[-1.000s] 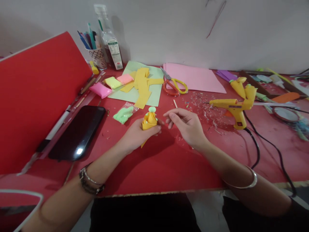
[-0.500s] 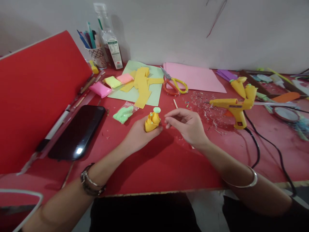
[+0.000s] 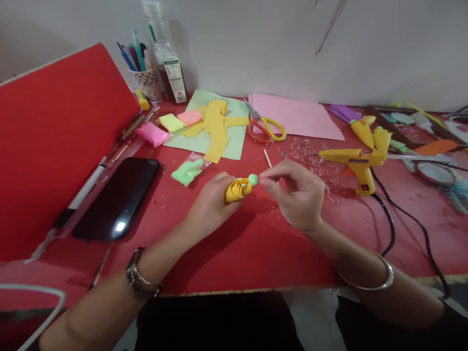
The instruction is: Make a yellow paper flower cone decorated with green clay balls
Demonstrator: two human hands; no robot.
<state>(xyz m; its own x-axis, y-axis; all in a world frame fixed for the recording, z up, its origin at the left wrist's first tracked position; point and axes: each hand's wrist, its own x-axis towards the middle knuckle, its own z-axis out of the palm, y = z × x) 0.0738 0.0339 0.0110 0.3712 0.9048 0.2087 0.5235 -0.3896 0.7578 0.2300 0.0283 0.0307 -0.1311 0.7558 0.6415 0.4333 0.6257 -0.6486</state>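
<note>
My left hand (image 3: 212,202) is closed around a yellow paper flower (image 3: 234,191), made of curled petals with small light-green dots. It tilts to the right. At its tip sits a round green clay ball (image 3: 253,179). The thumb and forefinger of my right hand (image 3: 294,192) are pinched together right beside this ball; whether they grip it or something tiny is hidden. Left of the flower, a bag of green clay (image 3: 187,171) lies on the red table (image 3: 234,253). A thin pale stick (image 3: 267,158) lies just behind my right hand.
A yellow glue gun (image 3: 360,165) with a black cord rests at the right among scraps. Scissors (image 3: 265,124), yellow paper strips (image 3: 216,129) and pink sheets (image 3: 300,117) lie behind. A phone (image 3: 119,197), red board (image 3: 62,146), pen cup (image 3: 147,84) and bottle (image 3: 171,73) are leftward.
The flower has tipped to the right, bringing its green ball over to my right fingertips. My right hand has shifted slightly right and turned; its fingers stay pinched.
</note>
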